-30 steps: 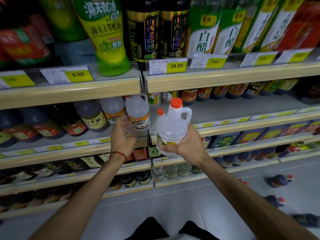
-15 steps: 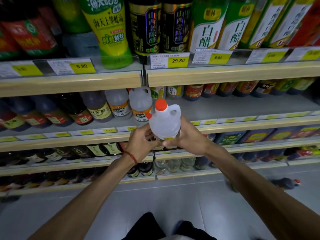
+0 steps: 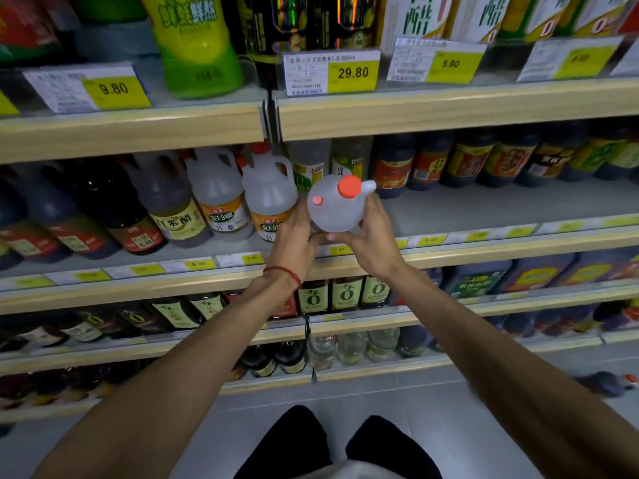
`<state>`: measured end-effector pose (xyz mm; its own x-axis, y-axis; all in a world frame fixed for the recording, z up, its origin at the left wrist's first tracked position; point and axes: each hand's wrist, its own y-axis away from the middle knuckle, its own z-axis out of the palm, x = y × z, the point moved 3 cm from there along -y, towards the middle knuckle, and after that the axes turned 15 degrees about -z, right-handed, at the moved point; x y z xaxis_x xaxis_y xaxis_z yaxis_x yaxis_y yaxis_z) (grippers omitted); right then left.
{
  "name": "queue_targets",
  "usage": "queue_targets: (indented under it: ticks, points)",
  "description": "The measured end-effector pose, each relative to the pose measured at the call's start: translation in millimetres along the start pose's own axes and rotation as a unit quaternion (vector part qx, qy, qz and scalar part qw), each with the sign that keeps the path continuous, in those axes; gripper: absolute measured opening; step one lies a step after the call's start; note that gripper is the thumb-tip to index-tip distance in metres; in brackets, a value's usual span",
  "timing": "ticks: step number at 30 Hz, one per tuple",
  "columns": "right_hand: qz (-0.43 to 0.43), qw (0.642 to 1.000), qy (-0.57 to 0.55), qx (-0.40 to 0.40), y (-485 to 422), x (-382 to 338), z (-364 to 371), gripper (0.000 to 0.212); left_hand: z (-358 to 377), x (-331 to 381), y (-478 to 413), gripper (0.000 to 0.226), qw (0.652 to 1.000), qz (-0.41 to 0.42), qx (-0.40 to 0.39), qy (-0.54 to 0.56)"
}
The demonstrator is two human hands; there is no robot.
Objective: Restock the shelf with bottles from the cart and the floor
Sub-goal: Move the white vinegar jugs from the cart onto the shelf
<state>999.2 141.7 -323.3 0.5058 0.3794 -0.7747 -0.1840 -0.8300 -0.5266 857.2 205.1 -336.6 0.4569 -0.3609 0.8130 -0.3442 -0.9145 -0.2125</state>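
**Both hands on the jug, at the lip of the second shelf**

I have the clear jug (image 3: 337, 209) gripped between both hands. My left hand (image 3: 294, 243) wraps its left side and my right hand (image 3: 371, 243) wraps its right, with fingers curled round the lower body. The jug leans towards me, so I look down on its big orange cap (image 3: 349, 186) and the small orange one beside it. It sits over the front edge of the second shelf (image 3: 466, 205). I cannot tell whether its base touches the board, because my hands hide it.

Just to the left stands a shelved jug (image 3: 269, 198) of the same kind, upright with its handle to the right. My left hand lies between the two and covers part of its label. Another matching jug (image 3: 216, 198) stands beyond that one, then a run of dark bottles (image 3: 103, 216) further left.

Straight behind my jug, at the back, are two pale bottles (image 3: 309, 164). To their right a row of dark bottles with red and yellow labels (image 3: 394, 167) lines the back, and bare shelf lies in front of them. The board above (image 3: 449, 108) hangs close over the jug's cap and carries a 29.80 price tag (image 3: 332, 72).

A red string (image 3: 283, 273) circles my left wrist. One dark bottle (image 3: 605, 383) lies on its side on the floor (image 3: 415, 409) at the far right.
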Motion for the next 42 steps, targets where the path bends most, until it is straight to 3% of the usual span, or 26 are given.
queue_targets:
  ticks: [3,7,15,23,29,36,42]
  points:
    - [0.006,1.0,-0.008,0.011,-6,17,7,0.08,4,-2,-8,0.057,1.0,-0.015,0.016,0.012]
    - [0.02,1.0,-0.014,0.015,-13,34,14,0.071,9,1,-11,0.066,0.999,0.022,0.024,-0.018]
    - [0.047,0.995,-0.087,0.03,-32,42,22,0.062,15,-8,-23,0.063,0.994,-0.025,0.1,-0.037]
    - [0.042,0.999,-0.01,-0.026,-32,42,30,0.072,15,-5,-14,0.064,0.988,-0.039,0.135,-0.06]
    - [0.041,0.995,0.084,0.033,-3,14,26,0.055,-2,-14,11,0.053,0.993,-0.069,0.081,-0.045]
    - [0.071,0.987,0.136,-0.054,15,-12,39,0.037,-44,-44,36,0.031,0.983,-0.125,0.13,0.016]
    - [0.082,0.978,0.163,-0.105,8,-21,65,0.041,-66,-61,24,0.053,0.97,-0.199,0.124,0.063]
